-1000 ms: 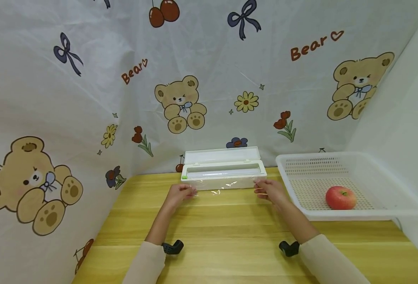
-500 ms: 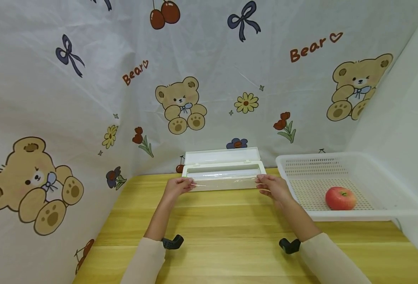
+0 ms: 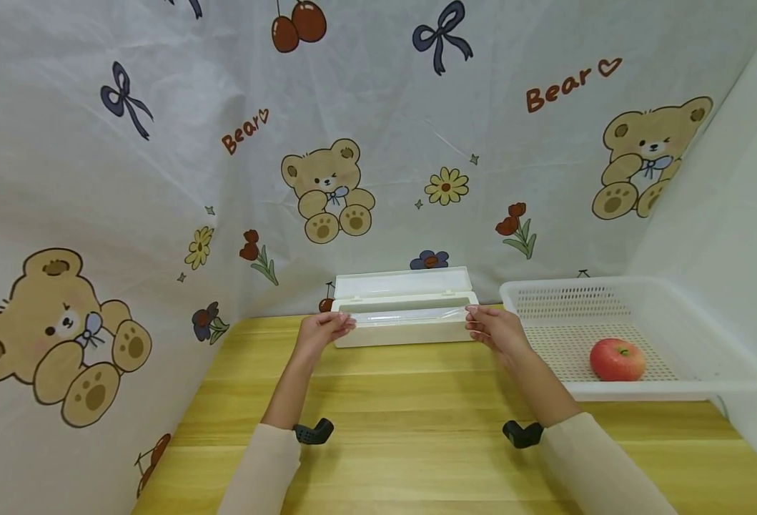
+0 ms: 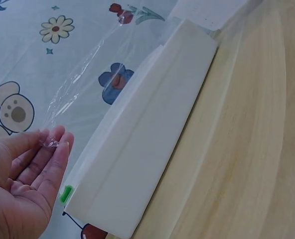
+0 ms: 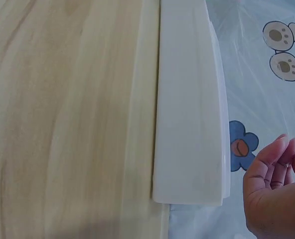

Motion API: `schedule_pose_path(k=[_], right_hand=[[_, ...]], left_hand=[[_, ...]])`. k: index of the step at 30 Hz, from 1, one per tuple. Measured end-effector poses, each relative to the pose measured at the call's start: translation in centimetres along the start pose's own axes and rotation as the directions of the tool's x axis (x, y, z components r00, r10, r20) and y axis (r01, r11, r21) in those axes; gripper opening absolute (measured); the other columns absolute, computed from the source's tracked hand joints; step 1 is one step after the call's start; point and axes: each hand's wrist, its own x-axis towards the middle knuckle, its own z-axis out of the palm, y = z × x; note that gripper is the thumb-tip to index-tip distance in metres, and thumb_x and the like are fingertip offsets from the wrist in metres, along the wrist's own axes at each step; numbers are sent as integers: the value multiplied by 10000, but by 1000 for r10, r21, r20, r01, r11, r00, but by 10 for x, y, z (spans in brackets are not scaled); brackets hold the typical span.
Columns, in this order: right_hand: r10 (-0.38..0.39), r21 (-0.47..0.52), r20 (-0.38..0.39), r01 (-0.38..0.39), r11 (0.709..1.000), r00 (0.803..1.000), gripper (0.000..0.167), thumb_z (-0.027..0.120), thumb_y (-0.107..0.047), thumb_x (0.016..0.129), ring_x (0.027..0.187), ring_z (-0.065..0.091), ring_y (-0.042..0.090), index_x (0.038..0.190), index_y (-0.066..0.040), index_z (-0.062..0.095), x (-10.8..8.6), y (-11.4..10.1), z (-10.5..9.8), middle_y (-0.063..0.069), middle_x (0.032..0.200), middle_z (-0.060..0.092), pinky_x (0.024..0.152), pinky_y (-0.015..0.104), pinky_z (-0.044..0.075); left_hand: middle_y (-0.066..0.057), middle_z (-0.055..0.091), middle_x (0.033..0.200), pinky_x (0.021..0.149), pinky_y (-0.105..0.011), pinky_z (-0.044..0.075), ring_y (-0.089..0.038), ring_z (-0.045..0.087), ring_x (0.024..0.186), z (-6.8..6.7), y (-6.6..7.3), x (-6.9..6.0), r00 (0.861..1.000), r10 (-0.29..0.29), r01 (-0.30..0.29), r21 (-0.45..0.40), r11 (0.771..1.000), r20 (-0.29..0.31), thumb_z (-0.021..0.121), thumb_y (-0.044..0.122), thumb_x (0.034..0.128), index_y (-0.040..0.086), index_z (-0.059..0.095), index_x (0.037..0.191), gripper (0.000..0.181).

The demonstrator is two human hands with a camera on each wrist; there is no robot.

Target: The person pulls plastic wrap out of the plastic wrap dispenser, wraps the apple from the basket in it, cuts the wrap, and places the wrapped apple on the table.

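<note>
A long white cling film dispenser box (image 3: 410, 333) stands at the back of the table with its lid (image 3: 404, 282) raised. Clear plastic film (image 3: 410, 315) stretches between both hands above the front of the box. My left hand (image 3: 323, 332) pinches one corner of the film between thumb and fingers; in the left wrist view the film (image 4: 70, 92) bunches at the fingertips. On the other side, my right hand (image 3: 497, 330) pinches the opposite corner. A small green tab (image 4: 66, 193) shows at the box's left end. The film roll is mostly hidden behind the stretched film.
To the right sits a white perforated basket (image 3: 635, 391) with a red apple (image 3: 617, 360) inside. A cloth printed with bears (image 3: 329, 193) hangs behind the wooden table (image 3: 404, 422). Black wrist cameras (image 3: 314, 432) are strapped at the wrists.
Both hands have lifted the film edge from low in front of the box to about the height of its top opening. The box, basket and apple have stayed in place.
</note>
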Motion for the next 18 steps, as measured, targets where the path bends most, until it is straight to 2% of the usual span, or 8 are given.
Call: schedule_pose_path(k=[3,6,9,15,18], right_hand=[[-17,-9,-2,17,1000,1000,259,597,-149,1039,818,696,115,1219,31,648,0,-5,0,-11,917,708,728,202,584],[-38,-29,0,38,999,999,380,604,-162,1036,820,689,108,1309,101,571,-1,-9,1,-16,925,714,727,198,581],[-56,-56,1,56,997,998,439,608,-182,1034,827,684,95,1348,117,538,-2,-12,0,-54,910,712,737,194,579],[-89,-70,0,88,994,996,417,613,-160,1031,839,690,81,1351,99,546,-1,-13,-3,-80,926,717,739,199,580],[-112,-76,0,112,991,994,398,621,-164,1026,865,693,92,1330,87,570,-1,-12,-4,-79,958,725,746,206,582]], left_hand=[[-143,764,1019,905,-361,581,-215,752,942,1,4,1,1000,8,-8,6,1000,-1,665,121,994,-108,684,1178,294],[-137,764,1018,914,-371,575,-211,752,940,1,6,2,1000,17,-17,8,1000,-6,662,123,997,-127,662,1208,327],[-141,762,1029,927,-386,568,-222,751,946,1,9,2,1000,23,-23,-1,1000,-7,668,124,992,-116,675,1197,316],[-173,750,1069,906,-354,576,-242,747,973,1,13,1,999,42,-42,-20,999,8,665,115,992,-143,648,1221,346],[-186,746,1068,893,-346,581,-224,750,956,1,16,-1,997,73,-72,-34,997,20,654,86,995,-179,614,1237,361]])
